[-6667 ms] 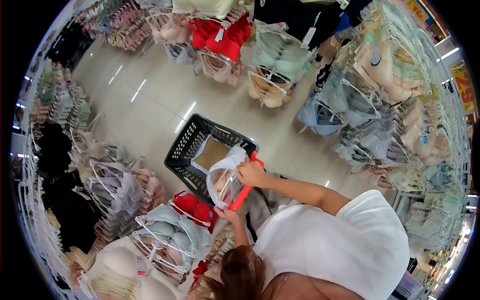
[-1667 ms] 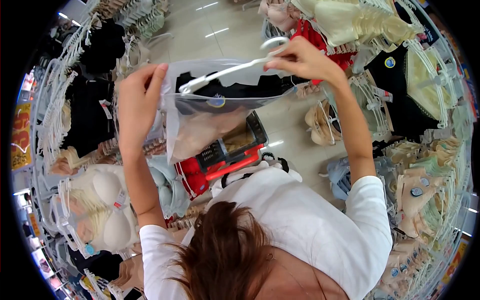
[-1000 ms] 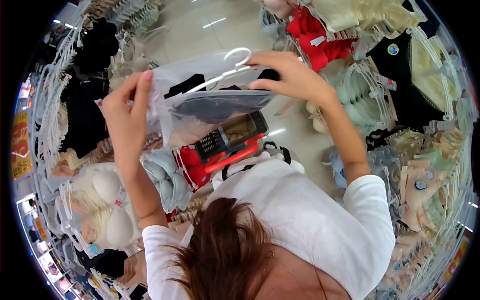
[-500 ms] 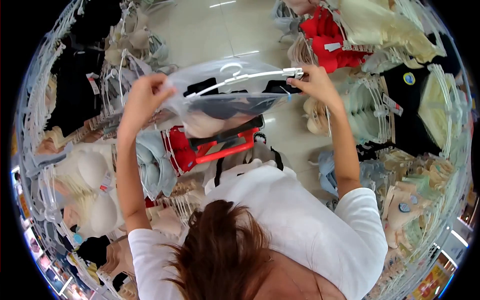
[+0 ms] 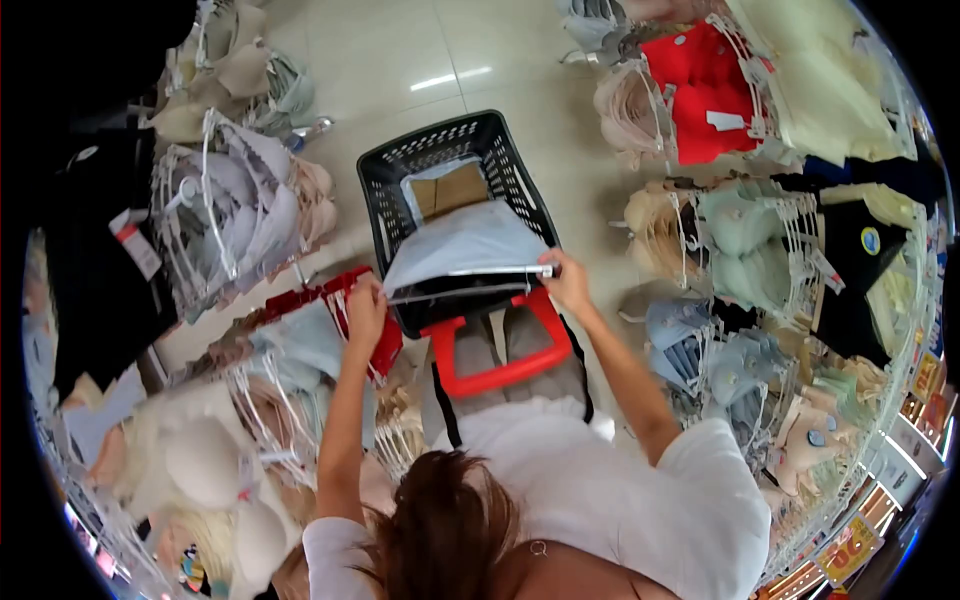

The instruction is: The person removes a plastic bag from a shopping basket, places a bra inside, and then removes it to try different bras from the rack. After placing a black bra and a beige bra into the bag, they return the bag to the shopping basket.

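Fingers [image 5: 373, 288] of the left hand [image 5: 364, 312] are pinched on the left corner of the pale plastic bag [image 5: 465, 240], and over on the right, the right hand [image 5: 568, 284] clamps the other end, right by a dark tip on the bag's pale strip. So here's the bag, mid-frame, stretched between two grips over the near half of the black basket [image 5: 440, 138]; whether it touches the rim, I can't tell. Something dark shows along its near edge, too blurred to name.

Now for good handling: I'd want both ends level, the span taut but not strained, thumbs firm on the corners so the slippery plastic doesn't slide. A little clearance from the red handle [image 5: 500, 374] just below would help too, as a corner could snag there.

Deeper in the basket lies a brown item [image 5: 447, 192]. Outward again: red garments [image 5: 380, 350] hang beside the left wrist, pale blue ones [image 5: 675, 335] sit right of centre, and glossy floor [image 5: 380, 60] fills the top.
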The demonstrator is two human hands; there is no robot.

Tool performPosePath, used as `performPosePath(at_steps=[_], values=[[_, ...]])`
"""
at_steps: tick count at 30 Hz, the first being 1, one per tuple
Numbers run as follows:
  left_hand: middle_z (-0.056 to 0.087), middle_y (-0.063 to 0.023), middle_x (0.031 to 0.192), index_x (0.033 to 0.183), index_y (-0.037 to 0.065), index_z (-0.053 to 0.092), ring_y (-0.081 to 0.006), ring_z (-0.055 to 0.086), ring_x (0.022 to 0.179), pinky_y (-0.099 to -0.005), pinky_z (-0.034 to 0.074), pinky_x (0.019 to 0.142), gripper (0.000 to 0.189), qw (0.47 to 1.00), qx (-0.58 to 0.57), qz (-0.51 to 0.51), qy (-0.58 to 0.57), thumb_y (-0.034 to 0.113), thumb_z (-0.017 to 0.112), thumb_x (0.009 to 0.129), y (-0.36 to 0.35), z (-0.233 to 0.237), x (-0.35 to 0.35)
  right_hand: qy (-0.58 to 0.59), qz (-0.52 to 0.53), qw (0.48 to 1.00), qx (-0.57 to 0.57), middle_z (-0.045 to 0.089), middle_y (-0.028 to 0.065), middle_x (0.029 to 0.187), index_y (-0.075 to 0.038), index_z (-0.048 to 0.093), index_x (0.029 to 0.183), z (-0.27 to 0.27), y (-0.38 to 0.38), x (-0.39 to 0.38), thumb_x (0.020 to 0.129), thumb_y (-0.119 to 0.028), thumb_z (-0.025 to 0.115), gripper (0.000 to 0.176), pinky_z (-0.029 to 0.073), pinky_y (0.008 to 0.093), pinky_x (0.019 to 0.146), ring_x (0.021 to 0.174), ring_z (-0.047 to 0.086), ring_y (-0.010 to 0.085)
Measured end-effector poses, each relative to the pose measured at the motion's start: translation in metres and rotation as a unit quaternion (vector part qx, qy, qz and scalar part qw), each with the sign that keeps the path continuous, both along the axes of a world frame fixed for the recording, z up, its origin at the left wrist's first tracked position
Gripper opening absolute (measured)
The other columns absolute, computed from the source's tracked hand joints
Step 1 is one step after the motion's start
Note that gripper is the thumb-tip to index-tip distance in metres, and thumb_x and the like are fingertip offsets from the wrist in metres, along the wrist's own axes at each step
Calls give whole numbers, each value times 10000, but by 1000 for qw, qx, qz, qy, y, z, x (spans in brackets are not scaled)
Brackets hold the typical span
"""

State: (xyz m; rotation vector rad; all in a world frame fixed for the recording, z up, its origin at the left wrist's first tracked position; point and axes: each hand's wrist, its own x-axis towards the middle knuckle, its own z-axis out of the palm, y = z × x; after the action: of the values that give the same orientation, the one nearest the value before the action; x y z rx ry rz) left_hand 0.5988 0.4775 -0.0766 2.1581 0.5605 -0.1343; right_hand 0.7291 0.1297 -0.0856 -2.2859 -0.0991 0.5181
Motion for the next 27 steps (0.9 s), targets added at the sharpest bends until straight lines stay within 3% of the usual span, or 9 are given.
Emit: performPosePath(at_steps=[3,6,8,9,11,13,14,19,27], values=[[505,-62,744,827,5,484,-139,579,534,-251,495,446,126,985,-101,136,8,-111,474,778,-12,-33,-1,-3,-46,999,-9,579,121,692,-71,590,846,-10,16,-5,664,-18,663,204,457,341,569,591,564,247],[514,-73,783,867,2,507,-137,584,537,-245,504,452,154,954,-215,202,54,-118,462,782,-10,-81,0,-7,-67,997,-26,578,117,701,-61,587,838,-36,23,5,673,-11,647,183,455,334,570,593,562,236],[544,-70,836,906,3,513,-109,597,559,-214,492,429,163,963,-201,175,32,-108,465,796,-9,-90,11,10,-60,997,-40,573,115,697,-56,583,833,-45,28,13,671,-15,650,180,455,332,568,590,560,233],[549,-93,849,948,10,532,-180,619,646,-266,498,511,241,977,-141,153,55,-123,463,758,-15,-76,23,21,-57,997,-49,569,113,692,-51,580,828,-46,33,18,669,-18,652,178,454,330,566,587,558,230],[537,-138,899,989,18,538,-303,595,794,-342,480,654,323,997,30,28,-70,-124,460,710,-37,-81,30,78,4,997,-4,560,125,697,-54,563,806,-46,40,8,630,-31,664,204,453,356,571,609,564,260],[508,-161,958,990,33,548,-391,519,913,-391,433,762,340,999,-40,6,19,-100,463,690,-63,-84,20,50,154,986,-34,565,142,721,-62,547,798,-57,32,-11,624,-37,638,197,461,399,596,676,582,312],[494,-141,1029,999,83,555,-389,548,880,-454,459,733,311,996,-32,-35,70,-42,504,718,-69,-91,11,58,156,985,-38,565,142,721,-62,547,798,-62,27,-18,624,-37,638,197,461,399,596,676,582,312],[505,-98,980,914,88,578,-324,572,859,-427,473,690,214,987,-1,-51,155,-30,519,746,-63,-129,-13,172,224,944,-168,568,158,742,-75,549,792,-89,27,-4,637,-83,613,168,486,426,647,730,582,343],[488,-95,955,872,82,564,-302,548,866,-394,505,673,99,956,169,-87,226,88,502,795,-100,-210,9,123,362,891,-245,582,146,805,-55,565,838,-203,30,9,700,-195,679,227,510,436,658,767,607,342]])
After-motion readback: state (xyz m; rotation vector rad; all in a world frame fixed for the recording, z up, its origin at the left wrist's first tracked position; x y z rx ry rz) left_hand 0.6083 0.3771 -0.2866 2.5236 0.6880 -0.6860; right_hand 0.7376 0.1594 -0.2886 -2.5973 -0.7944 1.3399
